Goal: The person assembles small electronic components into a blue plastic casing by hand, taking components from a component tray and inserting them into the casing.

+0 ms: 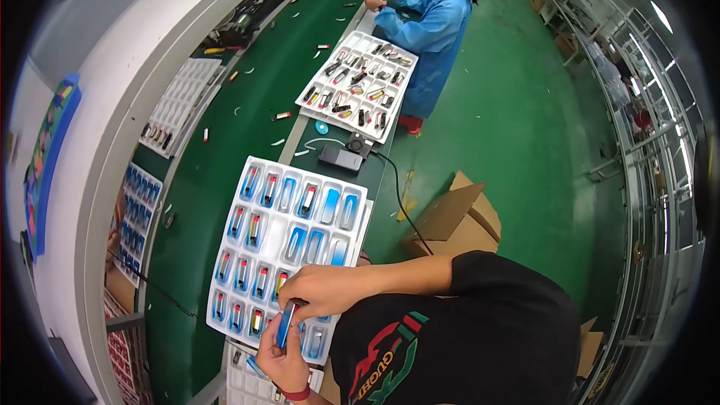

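Observation:
Over the near edge of a white compartment tray (279, 219), my two hands meet on a small blue shell (286, 325). My left hand (280, 358), with a red band at the wrist, pinches the shell from below. From the right, my right hand (324, 289) reaches across and closes its fingers on the upper end, where a small dark part (298, 303) shows. The fingers hide where the two pieces meet. In the tray's left pockets, blue shells hold small dark, red and yellow parts (254, 229); several shells farther right, such as one blue shell (330, 205), have no such part.
Beyond my tray stand a grey box-shaped device (340, 157) with a black cable and another white tray (315, 109) of loose parts. A person in a blue coat (442, 26) works there. An open cardboard box (454, 217) is at the right. A green belt (247, 116) runs left.

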Demonstrator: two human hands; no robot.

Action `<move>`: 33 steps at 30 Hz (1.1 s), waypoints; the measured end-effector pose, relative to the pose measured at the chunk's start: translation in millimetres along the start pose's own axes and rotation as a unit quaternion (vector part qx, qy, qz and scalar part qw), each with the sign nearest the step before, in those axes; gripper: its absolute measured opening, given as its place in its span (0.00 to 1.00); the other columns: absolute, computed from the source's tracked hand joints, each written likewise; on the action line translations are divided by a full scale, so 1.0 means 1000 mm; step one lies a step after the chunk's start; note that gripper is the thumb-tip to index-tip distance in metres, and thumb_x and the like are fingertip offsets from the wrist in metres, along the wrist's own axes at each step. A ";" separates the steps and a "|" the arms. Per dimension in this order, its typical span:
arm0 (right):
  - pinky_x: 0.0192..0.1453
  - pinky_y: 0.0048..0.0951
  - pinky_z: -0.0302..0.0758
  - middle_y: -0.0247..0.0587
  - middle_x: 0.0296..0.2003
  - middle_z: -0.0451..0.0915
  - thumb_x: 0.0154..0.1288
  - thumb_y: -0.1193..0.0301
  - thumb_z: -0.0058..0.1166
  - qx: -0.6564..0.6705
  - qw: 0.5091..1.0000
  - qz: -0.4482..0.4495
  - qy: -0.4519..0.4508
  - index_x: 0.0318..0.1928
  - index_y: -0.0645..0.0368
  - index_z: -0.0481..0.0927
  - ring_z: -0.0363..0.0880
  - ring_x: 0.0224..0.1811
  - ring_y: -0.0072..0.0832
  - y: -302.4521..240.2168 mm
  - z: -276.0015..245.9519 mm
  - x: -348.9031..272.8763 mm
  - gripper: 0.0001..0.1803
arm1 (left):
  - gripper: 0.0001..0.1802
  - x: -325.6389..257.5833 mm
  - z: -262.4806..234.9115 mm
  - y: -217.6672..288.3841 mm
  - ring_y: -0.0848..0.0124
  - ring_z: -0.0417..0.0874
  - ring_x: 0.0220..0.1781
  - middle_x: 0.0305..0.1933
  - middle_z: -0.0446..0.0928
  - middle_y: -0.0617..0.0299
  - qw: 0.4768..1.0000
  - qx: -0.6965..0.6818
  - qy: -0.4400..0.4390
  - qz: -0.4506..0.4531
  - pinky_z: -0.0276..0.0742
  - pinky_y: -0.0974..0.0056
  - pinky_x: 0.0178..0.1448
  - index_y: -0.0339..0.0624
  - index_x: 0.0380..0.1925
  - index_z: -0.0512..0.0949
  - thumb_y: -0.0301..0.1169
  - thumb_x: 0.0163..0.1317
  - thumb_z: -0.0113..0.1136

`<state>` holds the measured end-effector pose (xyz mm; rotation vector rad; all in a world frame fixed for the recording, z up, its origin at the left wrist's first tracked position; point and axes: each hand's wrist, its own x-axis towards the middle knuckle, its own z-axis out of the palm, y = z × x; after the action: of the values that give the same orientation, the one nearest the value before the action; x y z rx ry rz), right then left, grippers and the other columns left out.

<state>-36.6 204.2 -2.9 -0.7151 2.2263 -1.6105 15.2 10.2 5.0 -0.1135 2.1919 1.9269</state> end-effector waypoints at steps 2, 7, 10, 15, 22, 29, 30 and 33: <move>0.37 0.40 0.72 0.50 0.27 0.78 0.55 0.69 0.61 0.018 0.999 -0.024 0.035 0.35 0.66 0.75 0.79 0.34 0.47 -0.002 0.001 -0.001 0.14 | 0.17 0.002 0.000 -0.001 0.72 0.80 0.43 0.43 0.79 0.52 1.000 0.009 -0.004 0.009 0.75 0.70 0.50 0.25 0.50 0.73 0.16 0.59 0.57; 0.35 0.41 0.70 0.51 0.25 0.77 0.58 0.70 0.60 0.039 0.995 -0.067 0.069 0.35 0.65 0.72 0.77 0.32 0.48 -0.007 -0.001 -0.004 0.12 | 0.11 0.007 -0.004 0.005 0.72 0.82 0.39 0.38 0.80 0.53 0.999 0.021 0.033 0.038 0.79 0.68 0.40 0.28 0.45 0.74 0.20 0.63 0.52; 0.34 0.42 0.69 0.52 0.24 0.76 0.59 0.69 0.59 0.043 0.998 -0.033 0.026 0.34 0.66 0.72 0.77 0.31 0.50 -0.015 -0.008 -0.004 0.13 | 0.08 0.011 -0.024 0.010 0.71 0.83 0.30 0.28 0.80 0.54 0.975 0.203 -0.077 0.046 0.80 0.68 0.33 0.29 0.38 0.73 0.26 0.65 0.52; 0.32 0.44 0.70 0.51 0.25 0.75 0.63 0.67 0.56 -0.016 0.994 -0.089 -0.053 0.36 0.64 0.71 0.76 0.30 0.51 -0.009 -0.002 -0.002 0.12 | 0.13 0.009 -0.034 0.011 0.57 0.70 0.15 0.15 0.67 0.51 0.933 0.312 -0.120 0.131 0.60 0.57 0.21 0.33 0.22 0.69 0.30 0.57 0.60; 0.33 0.45 0.71 0.52 0.28 0.75 0.60 0.70 0.57 -0.054 0.995 -0.060 -0.063 0.34 0.65 0.70 0.77 0.32 0.53 -0.032 0.014 -0.009 0.12 | 0.12 -0.005 -0.044 0.008 0.47 0.72 0.20 0.17 0.68 0.48 0.923 0.329 -0.114 0.164 0.62 0.54 0.23 0.35 0.21 0.68 0.28 0.56 0.59; 0.34 0.40 0.75 0.47 0.29 0.74 0.55 0.73 0.60 -0.063 0.983 -0.174 0.017 0.42 0.62 0.72 0.77 0.29 0.47 -0.032 0.015 -0.007 0.15 | 0.08 -0.017 -0.040 0.007 0.47 0.75 0.23 0.22 0.71 0.47 0.927 0.310 -0.030 0.209 0.69 0.54 0.27 0.36 0.27 0.72 0.27 0.53 0.60; 0.34 0.38 0.75 0.46 0.29 0.74 0.54 0.73 0.61 -0.067 0.977 -0.198 0.033 0.44 0.62 0.73 0.77 0.29 0.44 -0.041 0.011 -0.009 0.17 | 0.08 -0.015 -0.040 0.007 0.47 0.75 0.24 0.24 0.72 0.47 0.924 0.299 -0.020 0.237 0.70 0.54 0.28 0.37 0.28 0.72 0.27 0.52 0.61; 0.33 0.36 0.75 0.45 0.29 0.75 0.50 0.76 0.61 -0.111 0.979 -0.161 0.063 0.44 0.63 0.75 0.78 0.30 0.41 -0.054 0.014 -0.013 0.18 | 0.09 -0.010 -0.040 0.015 0.51 0.77 0.24 0.25 0.73 0.50 0.922 0.287 -0.023 0.259 0.72 0.57 0.28 0.37 0.29 0.73 0.26 0.48 0.62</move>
<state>-7.3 186.9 43.1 -1.1118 2.5139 -1.5998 17.2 -28.1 26.1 0.6595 2.8477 1.3541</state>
